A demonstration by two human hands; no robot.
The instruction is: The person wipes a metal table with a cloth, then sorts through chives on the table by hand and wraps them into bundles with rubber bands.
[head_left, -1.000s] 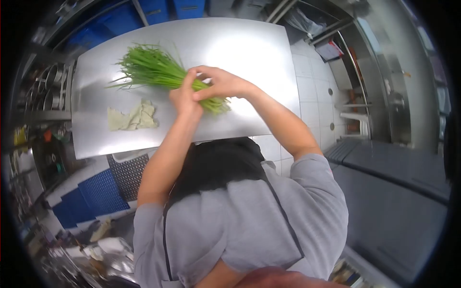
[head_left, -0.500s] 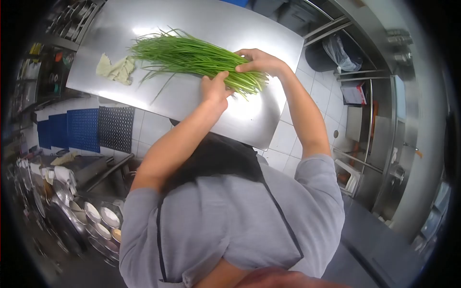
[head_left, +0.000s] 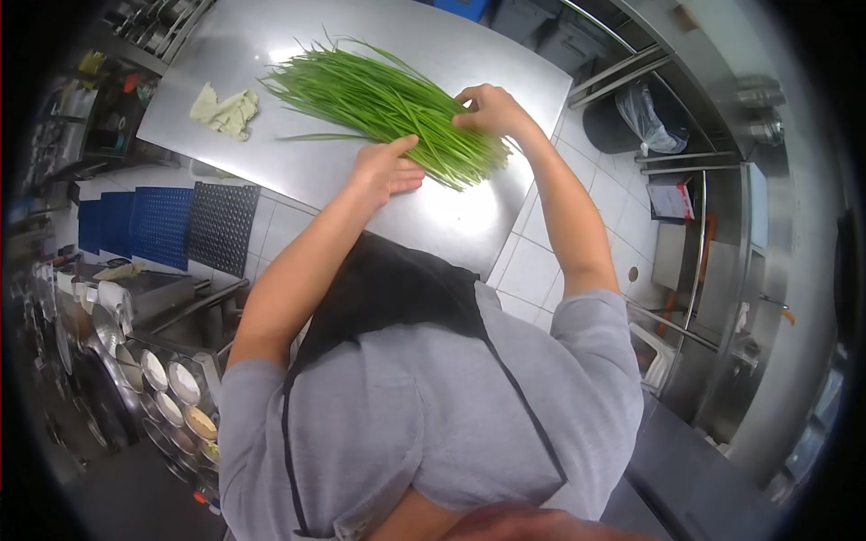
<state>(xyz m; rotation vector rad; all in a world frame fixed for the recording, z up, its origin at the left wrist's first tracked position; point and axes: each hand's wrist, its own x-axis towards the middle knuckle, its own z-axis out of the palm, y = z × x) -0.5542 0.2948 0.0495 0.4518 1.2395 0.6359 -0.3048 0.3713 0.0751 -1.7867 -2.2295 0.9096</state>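
A bunch of long green stalks (head_left: 370, 95) lies fanned out on the steel table (head_left: 298, 185), its pale ends pointing to the lower right. Along the near edge of the bunch rests my left hand (head_left: 390, 171), thumb raised and fingers stretched, partly under or against the stalks. At the far right side my right hand (head_left: 487, 110) is curled at the stalks near their pale ends; its fingertips touch the bunch and are partly hidden. A crumpled pale green cloth (head_left: 225, 111) lies left of the bunch.
A black bin with a clear liner (head_left: 649, 122) stands right of the table. Blue and black mats (head_left: 221, 225) lie on the floor at left. Several bowls (head_left: 183, 383) sit on a counter at lower left. Steel shelving (head_left: 704, 243) stands at right.
The view has turned and shifted. From around the gathered bunch, my hands have moved apart to its two sides, and the stalks have spread out. My left fingers have opened.
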